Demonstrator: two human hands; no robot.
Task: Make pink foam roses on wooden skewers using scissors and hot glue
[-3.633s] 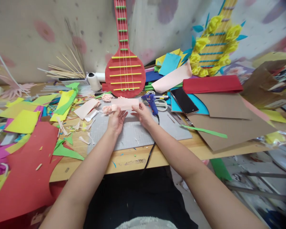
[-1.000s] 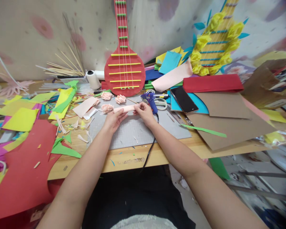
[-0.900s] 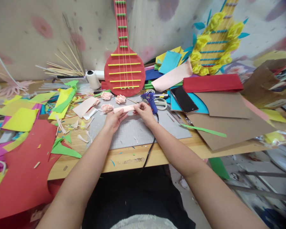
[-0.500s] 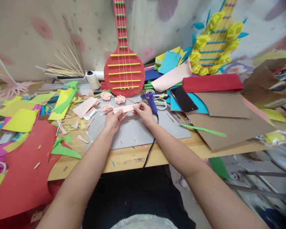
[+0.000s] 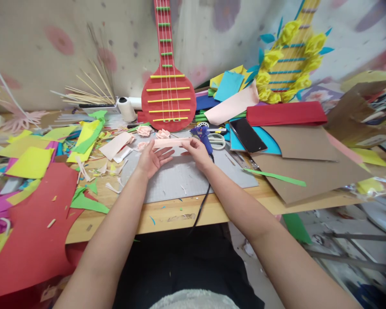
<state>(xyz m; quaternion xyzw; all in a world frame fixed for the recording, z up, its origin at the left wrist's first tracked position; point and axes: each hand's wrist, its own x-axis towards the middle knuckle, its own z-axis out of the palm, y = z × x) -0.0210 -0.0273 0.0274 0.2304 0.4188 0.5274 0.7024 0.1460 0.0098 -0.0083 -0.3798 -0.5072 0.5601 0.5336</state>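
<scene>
A narrow pale pink paper strip (image 5: pixel 169 143) stretches level between my two hands, just above the grey cutting mat (image 5: pixel 167 189). My right hand (image 5: pixel 197 151) pinches its right end between thumb and fingers. At the left end, my left hand (image 5: pixel 152 161) has its thumb against the strip, palm turned up and the other fingers spread below. Small pink paper roses (image 5: pixel 163 134) lie just beyond the strip, partly behind my left hand. A blue glue gun (image 5: pixel 203 136) lies close behind my right hand, its black cord running down over the table edge.
A red paper banjo-like instrument (image 5: pixel 169 101) stands against the wall, a yellow flowered one (image 5: pixel 286 64) at right. White-handled scissors (image 5: pixel 217 140), a phone (image 5: pixel 248 135) and brown cardboard (image 5: pixel 309 171) lie rightward. Coloured paper scraps and a red sheet (image 5: pixel 38 223) cover the left.
My left hand has shifted slightly left and turned palm up, its fingers opening out from beneath the strip. More of the strip shows between the hands. My right hand keeps its pinch.
</scene>
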